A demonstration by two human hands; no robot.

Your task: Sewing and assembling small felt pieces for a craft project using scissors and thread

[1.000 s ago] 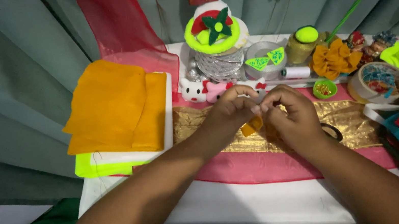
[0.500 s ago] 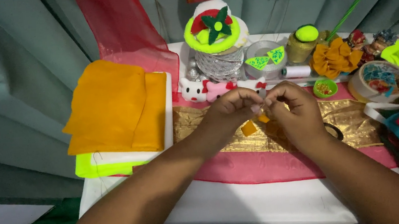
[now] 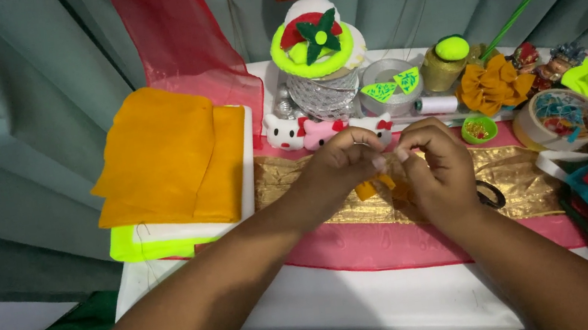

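White surface (image 3: 373, 306) in front, draped with a pink cloth and a gold ribbon band (image 3: 515, 174) running left to right. Far left, a folded orange felt stack (image 3: 168, 155); at the back, a silver container topped by a lime felt disc (image 3: 314, 49).

Centre stage: left hand (image 3: 335, 163) and right hand (image 3: 435, 169) close together just above the gold band, fingertips almost meeting. Between them, a small orange felt piece (image 3: 375, 186), pinched in a narrow grip from both sides, thumbs against forefingers.

Best handled with fingertips only, short pinches near the edge, wrists low over the surface for steadiness, felt kept taut but not stretched.

Long axis of the felt piece apparently left to right along the band; facing hard to tell, mostly hidden under the fingers.
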